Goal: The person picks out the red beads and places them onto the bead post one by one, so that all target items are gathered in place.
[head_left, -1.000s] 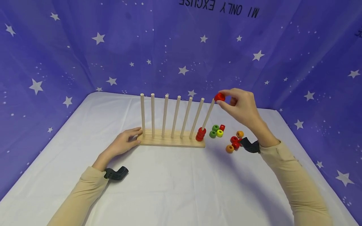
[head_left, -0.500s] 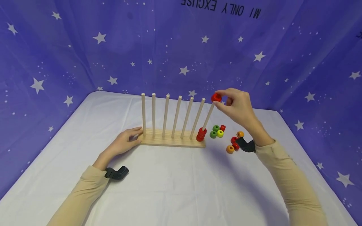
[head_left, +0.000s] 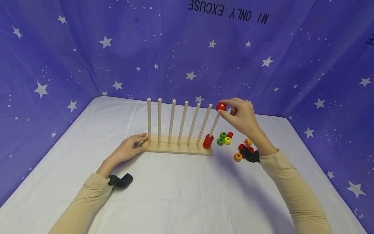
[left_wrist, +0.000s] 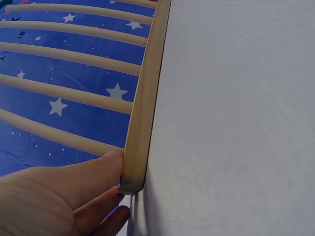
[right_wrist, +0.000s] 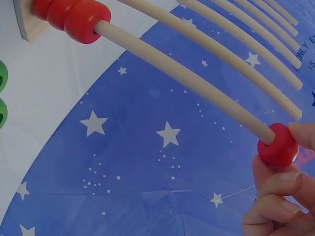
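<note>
A wooden peg stand (head_left: pixel 178 148) with a row of upright pegs rests on the white cloth. My left hand (head_left: pixel 126 150) holds its left end, the fingertips against the base (left_wrist: pixel 141 123) in the left wrist view. Between thumb and fingertips, my right hand (head_left: pixel 240 116) pinches a red bead (right_wrist: pixel 279 145) at the top of the rightmost peg (head_left: pixel 214 125). The peg's tip enters the bead's hole and shows through it in the head view. Three red beads (head_left: pixel 208 141) are stacked at the foot of that same peg. The other pegs carry no beads.
Right of the stand lie two green beads (head_left: pixel 223 135), a yellow bead (head_left: pixel 227 140) and a red bead (head_left: pixel 230 135). Farther right are orange beads (head_left: pixel 238 157) and more red beads (head_left: pixel 242 147), partly covered by the black wrist mount (head_left: pixel 250 155). A starry purple curtain (head_left: pixel 163 48) stands behind.
My right hand has moved left and slightly down, bringing the red bead from beside the rightmost peg's tip onto it. My left hand has stayed on the stand's end.
</note>
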`<state>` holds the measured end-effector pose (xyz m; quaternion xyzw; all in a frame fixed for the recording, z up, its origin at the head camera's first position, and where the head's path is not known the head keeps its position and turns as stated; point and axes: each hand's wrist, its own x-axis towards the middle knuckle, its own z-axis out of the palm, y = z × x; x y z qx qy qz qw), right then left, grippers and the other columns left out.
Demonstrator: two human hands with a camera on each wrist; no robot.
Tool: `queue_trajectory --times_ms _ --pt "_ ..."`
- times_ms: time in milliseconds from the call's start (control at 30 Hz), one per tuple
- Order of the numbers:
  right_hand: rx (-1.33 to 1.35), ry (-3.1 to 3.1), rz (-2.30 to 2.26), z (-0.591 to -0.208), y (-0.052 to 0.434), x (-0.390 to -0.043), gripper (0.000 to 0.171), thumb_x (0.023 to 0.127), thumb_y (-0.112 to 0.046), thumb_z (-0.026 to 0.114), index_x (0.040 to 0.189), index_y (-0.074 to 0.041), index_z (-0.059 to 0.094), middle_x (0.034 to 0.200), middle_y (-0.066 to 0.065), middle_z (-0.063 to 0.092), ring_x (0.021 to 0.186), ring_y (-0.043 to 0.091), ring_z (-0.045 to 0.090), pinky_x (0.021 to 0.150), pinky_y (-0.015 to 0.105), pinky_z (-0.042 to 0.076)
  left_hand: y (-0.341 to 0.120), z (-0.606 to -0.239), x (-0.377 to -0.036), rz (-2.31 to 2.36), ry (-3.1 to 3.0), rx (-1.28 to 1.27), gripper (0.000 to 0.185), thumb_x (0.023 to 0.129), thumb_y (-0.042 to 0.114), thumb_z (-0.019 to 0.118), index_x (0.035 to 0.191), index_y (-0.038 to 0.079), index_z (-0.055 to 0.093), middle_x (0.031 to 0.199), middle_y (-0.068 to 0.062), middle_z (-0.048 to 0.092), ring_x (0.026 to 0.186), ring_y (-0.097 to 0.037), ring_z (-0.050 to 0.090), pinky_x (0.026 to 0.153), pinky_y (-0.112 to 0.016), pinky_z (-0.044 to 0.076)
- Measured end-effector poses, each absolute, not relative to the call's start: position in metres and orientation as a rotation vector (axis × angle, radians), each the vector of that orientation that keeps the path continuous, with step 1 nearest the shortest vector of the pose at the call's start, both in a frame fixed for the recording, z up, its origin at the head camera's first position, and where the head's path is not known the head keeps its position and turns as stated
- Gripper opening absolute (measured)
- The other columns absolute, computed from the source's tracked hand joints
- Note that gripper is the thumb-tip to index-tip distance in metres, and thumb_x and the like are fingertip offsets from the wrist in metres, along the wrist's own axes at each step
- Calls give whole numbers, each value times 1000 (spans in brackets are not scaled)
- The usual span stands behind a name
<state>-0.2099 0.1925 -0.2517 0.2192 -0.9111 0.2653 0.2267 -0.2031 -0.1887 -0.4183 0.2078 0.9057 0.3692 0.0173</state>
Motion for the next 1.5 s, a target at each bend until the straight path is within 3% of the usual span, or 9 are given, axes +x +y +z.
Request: queue_trajectory --times_ms 333,767,1000,1133,1167,1267,1367,1400,1500 --pt "595 -2537 727 -260 194 -210 29 83 -21 68 108 -7 69 74 8 57 52 14 41 45 20 31 -188 -420 -203 1155 2808 648 49 90 13 57 133 -5 44 145 -21 37 135 -43 30 111 -56 27" --pt "619 -2508 801 -277 196 -208 12 82 -18 68 92 -11 69 79 9 60 50 11 38 44 17 27 -187 -418 -200 1131 2825 631 49 89 13 56 133 -4 44 145 -22 38 134 -43 32 110 -56 28" --pt "613 -2508 811 -283 195 -207 13 81 -18 70 92 -11 69 81 8 62 50 12 39 45 18 29 -186 -416 -198 1135 2824 628 49 90 13 56 134 -4 43 145 -22 37 134 -43 32 110 -56 28" --pt "605 -2526 830 -290 195 -208 12 81 -18 70 91 -13 69 71 6 57 48 10 38 43 21 30 -186 -416 -198 1137 2814 622 49 90 13 56 134 -4 43 145 -21 37 135 -43 31 111 -56 27" --pt "609 -2523 834 -291 195 -208 11 81 -18 70 91 -12 69 66 6 54 47 10 37 48 21 39 -186 -416 -198 1136 2813 621 49 90 13 56 134 -4 43 146 -21 37 135 -43 31 111 -56 27" --pt "616 -2522 831 -296 195 -209 11 80 -17 70 90 -13 70 62 5 52 46 9 36 48 26 40 -186 -416 -198 1136 2814 622 49 90 14 56 134 -4 43 146 -21 36 135 -43 31 111 -56 26" --pt "622 -2530 827 -301 194 -209 12 80 -18 70 91 -12 70 67 5 56 47 9 37 47 23 40 -186 -415 -198 1134 2818 625 49 90 14 56 134 -4 43 146 -21 37 135 -43 31 111 -56 27" --pt "622 -2537 827 -303 194 -209 12 80 -18 70 91 -13 70 71 4 58 47 9 38 43 22 31 -186 -415 -198 1134 2817 625 49 90 14 56 134 -4 43 146 -22 36 135 -43 31 111 -56 27" --pt "622 -2549 828 -308 195 -209 12 80 -17 71 91 -13 70 74 4 61 48 10 38 43 20 30 -186 -415 -198 1133 2816 626 49 90 14 56 134 -4 43 146 -22 36 135 -43 31 111 -56 27"
